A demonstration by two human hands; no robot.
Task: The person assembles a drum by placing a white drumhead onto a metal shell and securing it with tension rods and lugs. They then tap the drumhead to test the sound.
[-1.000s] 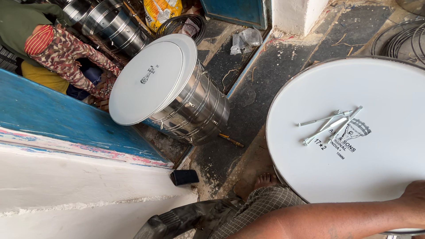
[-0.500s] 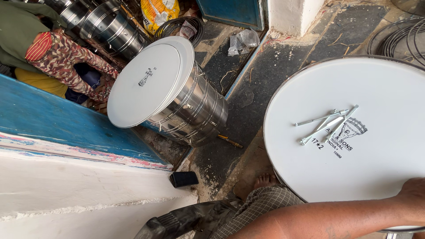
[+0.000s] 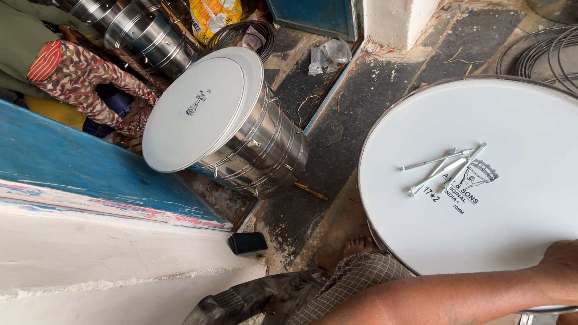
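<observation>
Grip unclear: only one hand shows, at the lower right edge, resting on the rim of the large drum; its fingers run out of frame, so whether they clench the rim cannot be told. Which hand it is cannot be told either; the forearm reaches across from the lower left. Other hand out of view.

Large drum: white drumhead facing up, metal hoop around the edge, right side of the view. Loose bundle of long metal tension rods lying on the head, near its middle, well apart from the hand.

Bare foot on the floor just beside the drum's left edge.

Smaller steel-shelled drum lies tilted further left. Small black block on the floor below it.
</observation>
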